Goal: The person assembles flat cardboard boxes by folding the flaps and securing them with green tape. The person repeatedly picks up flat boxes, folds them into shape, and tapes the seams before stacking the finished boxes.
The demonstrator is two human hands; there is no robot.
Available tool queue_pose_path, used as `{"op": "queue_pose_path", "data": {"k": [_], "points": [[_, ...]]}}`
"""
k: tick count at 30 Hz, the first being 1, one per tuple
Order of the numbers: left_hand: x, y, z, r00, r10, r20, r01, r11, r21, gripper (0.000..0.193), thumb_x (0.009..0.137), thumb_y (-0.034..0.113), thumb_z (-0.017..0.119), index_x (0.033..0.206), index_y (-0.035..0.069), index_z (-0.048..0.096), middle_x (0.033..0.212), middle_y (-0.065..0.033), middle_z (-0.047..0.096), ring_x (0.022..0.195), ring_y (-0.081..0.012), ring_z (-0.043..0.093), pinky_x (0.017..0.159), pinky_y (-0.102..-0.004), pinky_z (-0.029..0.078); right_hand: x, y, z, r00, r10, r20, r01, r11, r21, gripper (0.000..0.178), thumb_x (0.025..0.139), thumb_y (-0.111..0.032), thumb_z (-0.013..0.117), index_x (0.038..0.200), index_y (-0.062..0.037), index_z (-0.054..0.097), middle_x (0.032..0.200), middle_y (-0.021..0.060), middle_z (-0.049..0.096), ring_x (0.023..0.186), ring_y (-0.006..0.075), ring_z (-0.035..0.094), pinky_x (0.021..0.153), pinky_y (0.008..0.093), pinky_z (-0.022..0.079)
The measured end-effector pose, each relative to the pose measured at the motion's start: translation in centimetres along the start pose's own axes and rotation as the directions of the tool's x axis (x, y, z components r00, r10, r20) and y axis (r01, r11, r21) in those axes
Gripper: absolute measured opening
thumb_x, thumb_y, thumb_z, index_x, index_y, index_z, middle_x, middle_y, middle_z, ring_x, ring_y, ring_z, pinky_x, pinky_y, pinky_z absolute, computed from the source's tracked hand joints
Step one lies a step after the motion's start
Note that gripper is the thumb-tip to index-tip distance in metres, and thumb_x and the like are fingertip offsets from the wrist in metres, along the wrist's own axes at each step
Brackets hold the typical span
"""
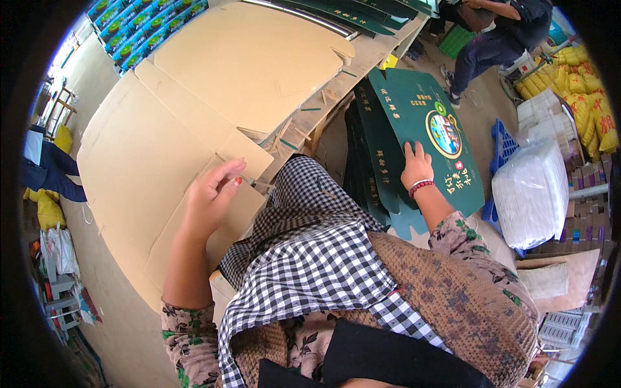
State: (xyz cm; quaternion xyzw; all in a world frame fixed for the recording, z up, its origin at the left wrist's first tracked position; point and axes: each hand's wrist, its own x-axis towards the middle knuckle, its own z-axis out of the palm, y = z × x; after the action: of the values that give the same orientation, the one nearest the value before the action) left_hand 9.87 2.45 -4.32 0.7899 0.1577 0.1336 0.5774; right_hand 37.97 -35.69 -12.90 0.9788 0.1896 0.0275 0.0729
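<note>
A crowded packing workshop has a pale concrete floor (123,323), a tall stack of blue printed cartons (145,32) at the upper left and yellow mesh sacks (592,119) at the right rim. Another person (498,39) works at the upper right. A long wooden desk (330,94), strewn with narrow offcuts, lies mostly beneath broad, plain tan creased cardboard (132,155) that overhangs it toward the left. To the right of the wearer's lap, a dark green printed cardboard sheet (404,103) with an oval picture leans on more green sheets (356,168) below desk height.

The step in hand looks like handling flat box blanks, with the wearer placed between the tan and green ones. The right hand (417,169), a red beaded bracelet (422,186) at its wrist, lies with fingers spread on the green sheet's face. The left hand (217,191) is loosely curled over the tan cardboard's near corner; whether it pinches anything cannot be told. Lifting the green sheet would call for fingers around its edge, separating it from those behind.
</note>
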Motion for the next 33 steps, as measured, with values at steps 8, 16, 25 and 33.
{"op": "queue_pose_path", "data": {"k": [8, 16, 25, 33], "points": [[0.6, 0.9, 2.3, 0.914, 0.403, 0.049, -0.374, 0.788, 0.489, 0.027, 0.079, 0.004, 0.066, 0.106, 0.004, 0.068, 0.108, -0.0130, 0.067, 0.099, -0.0314, 0.063, 0.088, -0.0389, 0.050, 3.3, -3.7, -5.2, 0.931, -0.261, -0.257, 0.315, 0.928, 0.200, 0.069, 0.081, -0.025, 0.071, 0.142, -0.0092, 0.044, 0.144, 0.0218, 0.041, 0.126, 0.0425, 0.044, 0.109, 0.0471, 0.037], [0.9, 2.0, 2.9, 0.882, 0.471, 0.009, -0.410, 0.759, 0.506, 0.020, 0.076, 0.005, 0.069, 0.096, 0.004, 0.069, 0.103, -0.0106, 0.066, 0.098, -0.0314, 0.061, 0.087, -0.0397, 0.050, 14.1, -20.3, -3.9, 0.956, 0.034, -0.291, 0.235, 0.505, 0.831, 0.076, 0.094, -0.042, 0.049, 0.155, -0.0104, 0.017, 0.154, 0.0264, 0.026, 0.138, 0.0434, 0.033, 0.114, 0.0442, 0.028], [0.7, 1.9, 3.7, 0.888, 0.456, -0.058, -0.376, 0.793, 0.480, 0.015, 0.077, 0.006, 0.067, 0.091, 0.003, 0.069, 0.100, -0.0098, 0.065, 0.096, -0.0312, 0.060, 0.088, -0.0400, 0.049, 14.4, -24.1, -3.3, 0.917, 0.331, -0.222, 0.231, 0.012, 0.973, 0.081, 0.094, -0.034, 0.054, 0.156, -0.0071, 0.011, 0.148, 0.0255, 0.039, 0.133, 0.0359, 0.044, 0.110, 0.0366, 0.032], [2.5, 1.6, 8.7, 0.870, 0.490, -0.048, -0.427, 0.801, 0.419, 0.012, 0.074, 0.005, 0.066, 0.086, 0.003, 0.068, 0.096, -0.0103, 0.064, 0.094, -0.0318, 0.060, 0.086, -0.0415, 0.049, 17.4, -19.0, 0.2, 0.933, 0.306, -0.190, 0.220, -0.066, 0.973, 0.080, 0.095, -0.034, 0.053, 0.157, -0.0083, 0.009, 0.148, 0.0234, 0.039, 0.131, 0.0330, 0.044, 0.109, 0.0362, 0.033]]}}
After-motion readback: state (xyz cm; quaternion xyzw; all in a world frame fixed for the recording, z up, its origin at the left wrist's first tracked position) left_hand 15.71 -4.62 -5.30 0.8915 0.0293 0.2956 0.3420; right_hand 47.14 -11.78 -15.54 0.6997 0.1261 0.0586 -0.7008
